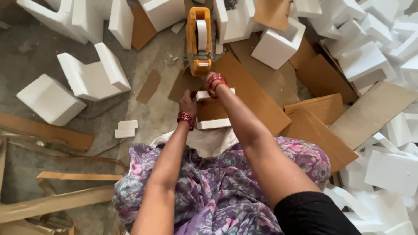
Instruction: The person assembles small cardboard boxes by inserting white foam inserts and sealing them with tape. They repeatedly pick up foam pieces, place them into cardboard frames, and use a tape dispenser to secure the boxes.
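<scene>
Right hand (212, 78) closed on the handle of the orange tape gun (199, 41), its fingers mostly hidden behind the wrist; the gun points toward 12 o'clock, its nose at the far edge of the bundle (212, 111). Left hand (188, 104) presses on the bundle's left side; whether its fingers are curled or flat, cannot tell. The bundle is brown card between white foam strips, at centre, just ahead of the knees.

Both arms reach straight out toward 12, the right one longer and higher, the left bent slightly inward. Red bangles on both wrists. Floral purple cloth covers the lap at 6.

Grey concrete floor (35, 65). Foam blocks (93, 76) at 10 and 11 o'clock, and a big foam heap (383, 48) from 1 through 4. Flat card sheets (320, 130) at 2 to 3, overlapping. Wood strips (56, 200) at 8. Two small foam bits (126, 129) at 9, near the left elbow.
</scene>
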